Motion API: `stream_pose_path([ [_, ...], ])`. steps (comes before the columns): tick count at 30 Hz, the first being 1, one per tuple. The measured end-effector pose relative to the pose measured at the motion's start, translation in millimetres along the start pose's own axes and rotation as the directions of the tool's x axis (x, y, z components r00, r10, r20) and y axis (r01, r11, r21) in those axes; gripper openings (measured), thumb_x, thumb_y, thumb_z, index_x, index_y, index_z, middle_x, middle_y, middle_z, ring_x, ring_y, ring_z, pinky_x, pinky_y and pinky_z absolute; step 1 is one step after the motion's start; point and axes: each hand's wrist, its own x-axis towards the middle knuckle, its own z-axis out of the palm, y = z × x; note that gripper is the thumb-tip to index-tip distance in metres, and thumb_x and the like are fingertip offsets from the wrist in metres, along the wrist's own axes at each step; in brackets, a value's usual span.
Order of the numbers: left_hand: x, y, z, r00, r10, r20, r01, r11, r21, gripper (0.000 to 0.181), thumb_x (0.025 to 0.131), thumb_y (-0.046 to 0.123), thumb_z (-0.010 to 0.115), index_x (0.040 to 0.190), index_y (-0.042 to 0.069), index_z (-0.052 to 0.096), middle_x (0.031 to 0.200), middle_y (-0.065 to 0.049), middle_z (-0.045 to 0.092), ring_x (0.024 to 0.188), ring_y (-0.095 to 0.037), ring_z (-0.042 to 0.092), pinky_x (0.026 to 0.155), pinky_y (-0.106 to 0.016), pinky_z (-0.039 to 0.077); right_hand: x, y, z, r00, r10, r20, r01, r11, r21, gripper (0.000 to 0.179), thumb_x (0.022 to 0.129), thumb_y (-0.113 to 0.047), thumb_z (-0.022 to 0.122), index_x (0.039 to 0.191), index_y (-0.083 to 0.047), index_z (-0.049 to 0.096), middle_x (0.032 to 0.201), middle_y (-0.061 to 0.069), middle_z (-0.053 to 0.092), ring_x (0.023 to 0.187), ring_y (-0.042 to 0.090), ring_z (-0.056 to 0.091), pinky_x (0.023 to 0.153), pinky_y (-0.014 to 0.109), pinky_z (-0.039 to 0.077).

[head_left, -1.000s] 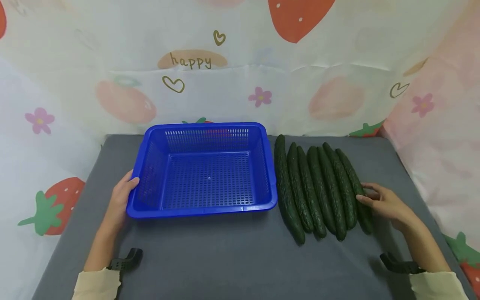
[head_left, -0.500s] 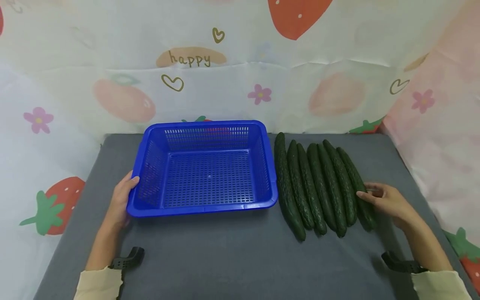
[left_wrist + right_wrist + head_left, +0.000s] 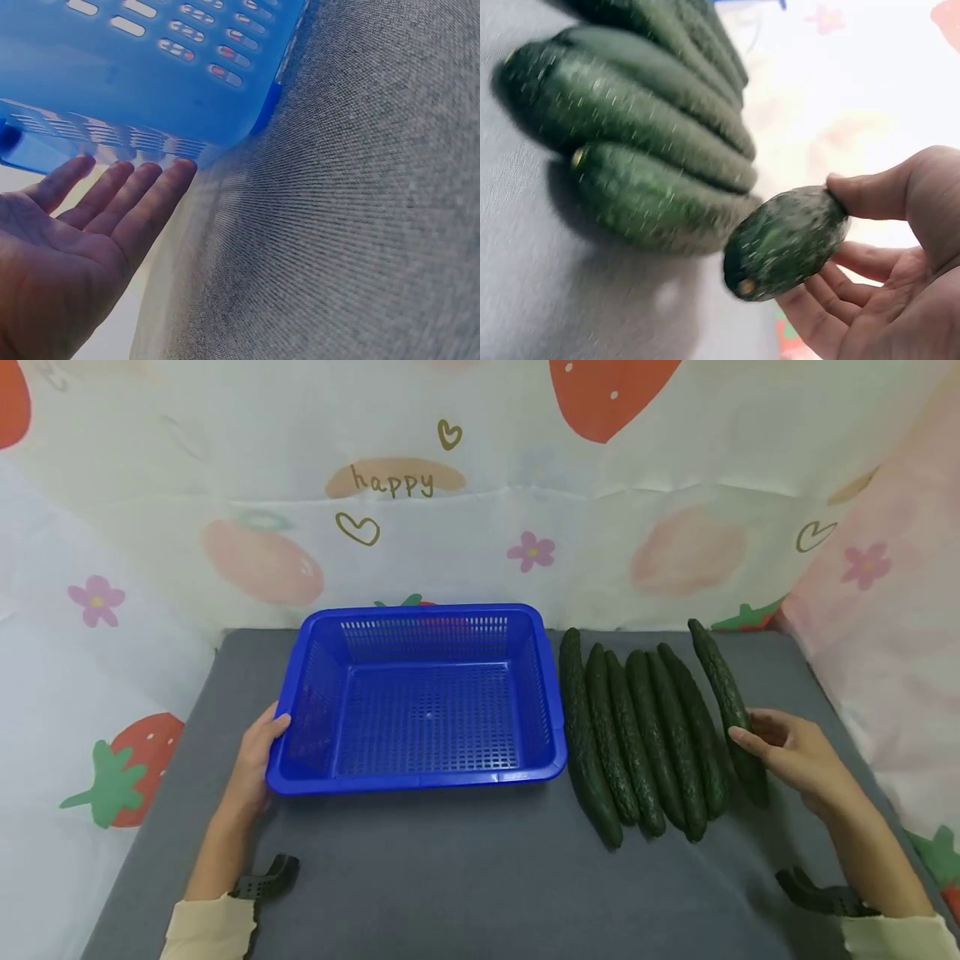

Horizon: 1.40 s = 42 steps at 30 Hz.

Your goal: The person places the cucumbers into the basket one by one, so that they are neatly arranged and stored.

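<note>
A blue plastic basket (image 3: 427,782) with slotted walls and bottom stands left of the middle in the head view. My left hand (image 3: 257,758) holds its left side, thumb at the rim and fingertips against the outer wall; the left wrist view shows those fingers (image 3: 139,199) fairly straight at the slots. Between thumb and fingers my right hand (image 3: 802,756) pinches a dark green cucumber (image 3: 722,681) at its near half. In the right wrist view the near end of this held cucumber (image 3: 784,244) points toward the camera, apart from the others.
Several more cucumbers (image 3: 637,735) lie side by side along the basket's right side. Grey cloth (image 3: 450,877) covers the table, and a strawberry-patterned curtain (image 3: 585,527) hangs right behind it and along both sides. A black strap with a mount (image 3: 821,893) sits on each wrist.
The rightmost cucumber has come away from the row in my right hand, farther up and right, leaving a gap. The left hand and basket keep their places; the whole view has shifted slightly.
</note>
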Motion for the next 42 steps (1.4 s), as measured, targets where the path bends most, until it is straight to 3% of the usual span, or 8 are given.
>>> stream_pose_path([
  [14,-2.2,-4.2,3.5,1.0,-0.002,0.016,0.002,1.0,-0.022,0.033,0.114,0.018,0.037,0.143,0.013,0.053,0.11,0.003,0.074,0.091,-0.008,0.073,0.075,-0.025,0.062,-14.7,-49.8,19.9,0.99,-0.131,-0.046,0.129,0.991,-0.042,0.072,0.111,-0.043,0.054,0.161,0.004,0.034,0.156,0.038,0.044,0.139,0.056,0.049,0.101,0.068,0.05],
  [27,-11.8,1.5,-5.1,1.0,-0.025,0.002,0.025,1.0,-0.001,0.033,0.114,0.02,0.036,0.143,0.018,0.053,0.109,0.006,0.075,0.09,-0.006,0.074,0.073,-0.024,0.062,-11.7,-109.5,40.5,0.975,-0.221,0.016,0.221,0.975,0.002,0.064,0.107,-0.035,0.064,0.159,-0.005,0.041,0.159,0.027,0.047,0.145,0.05,0.046,0.108,0.072,0.045],
  [31,-9.8,5.0,-7.3,1.0,-0.019,0.002,0.019,1.0,-0.013,0.033,0.114,0.02,0.037,0.143,0.017,0.053,0.11,0.005,0.075,0.09,-0.007,0.075,0.074,-0.024,0.062,-9.7,-124.1,48.0,0.957,-0.291,0.001,0.291,0.956,-0.024,0.06,0.107,-0.034,0.066,0.156,-0.006,0.046,0.155,0.024,0.053,0.142,0.046,0.052,0.106,0.067,0.048],
  [34,-9.3,6.3,-8.5,1.0,-0.021,0.01,0.021,1.0,-0.015,0.033,0.114,0.019,0.036,0.144,0.017,0.052,0.111,0.005,0.075,0.091,-0.007,0.075,0.074,-0.024,0.062,-8.1,-131.2,55.6,0.933,-0.361,-0.012,0.36,0.932,-0.048,0.055,0.105,-0.03,0.068,0.152,-0.006,0.051,0.149,0.023,0.059,0.137,0.043,0.057,0.09,0.052,0.057],
  [39,-6.1,6.3,-8.4,0.999,-0.025,0.03,0.025,1.0,-0.002,0.035,0.115,0.022,0.036,0.147,0.017,0.048,0.114,0.005,0.074,0.093,-0.007,0.075,0.075,-0.024,0.062,-7.1,-141.1,65.8,0.901,-0.432,-0.038,0.429,0.901,-0.067,0.05,0.104,-0.024,0.071,0.148,-0.007,0.056,0.144,0.021,0.065,0.13,0.039,0.063,0.072,0.035,0.051],
  [42,-5.1,4.8,-7.7,0.999,-0.027,0.019,0.028,1.0,-0.013,0.033,0.115,0.021,0.037,0.145,0.017,0.049,0.113,0.005,0.075,0.091,-0.007,0.075,0.074,-0.024,0.062,-6.1,-147.0,68.8,0.887,-0.457,-0.06,0.452,0.888,-0.083,0.049,0.103,-0.023,0.072,0.147,-0.008,0.058,0.142,0.018,0.066,0.127,0.036,0.064,0.075,0.033,0.05],
])
